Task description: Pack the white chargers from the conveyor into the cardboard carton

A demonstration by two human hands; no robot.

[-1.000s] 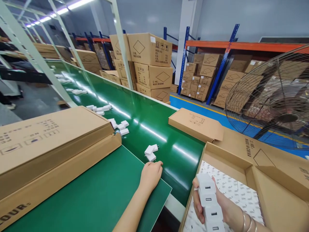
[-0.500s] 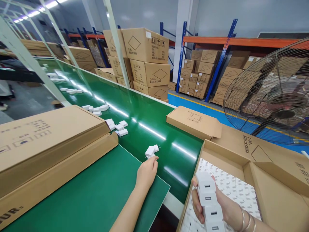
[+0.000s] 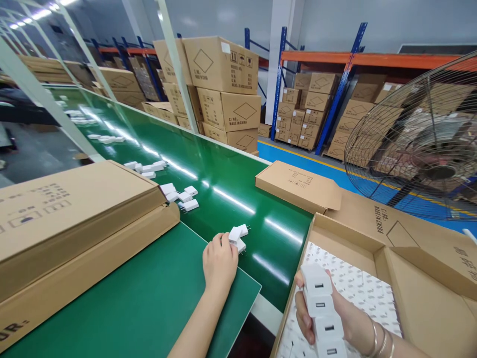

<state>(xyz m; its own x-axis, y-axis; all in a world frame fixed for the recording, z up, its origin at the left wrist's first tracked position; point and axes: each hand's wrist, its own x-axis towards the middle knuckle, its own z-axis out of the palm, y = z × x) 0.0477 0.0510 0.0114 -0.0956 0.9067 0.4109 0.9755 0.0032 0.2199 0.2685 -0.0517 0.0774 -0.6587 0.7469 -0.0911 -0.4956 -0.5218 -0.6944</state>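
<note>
At the near edge of the green conveyor belt (image 3: 219,164), a small cluster of white USB wall chargers (image 3: 240,244) lies with metal prongs showing. My left hand (image 3: 219,261) is curled against the cluster, its fingers closed at one tilted charger (image 3: 234,234); the fingertips are partly hidden. My right hand (image 3: 306,315) grips a row of several white USB chargers (image 3: 323,313), stacked side by side with their USB ports facing me. It is held above an open cardboard carton (image 3: 316,226), where white chargers (image 3: 357,283) in close rows cover the inside.
More chargers (image 3: 184,195) lie in groups farther up the belt. A flat carton (image 3: 78,199) rests on the green side table (image 3: 122,293) at left. Another flat carton (image 3: 298,184) sits beyond the open one. A large fan (image 3: 421,144) stands at right, with stacked boxes (image 3: 223,94) behind the belt.
My left hand has shifted slightly left and turned about the cluster, and more of the chargers show beside its fingers. My right hand keeps its row in nearly the same place.
</note>
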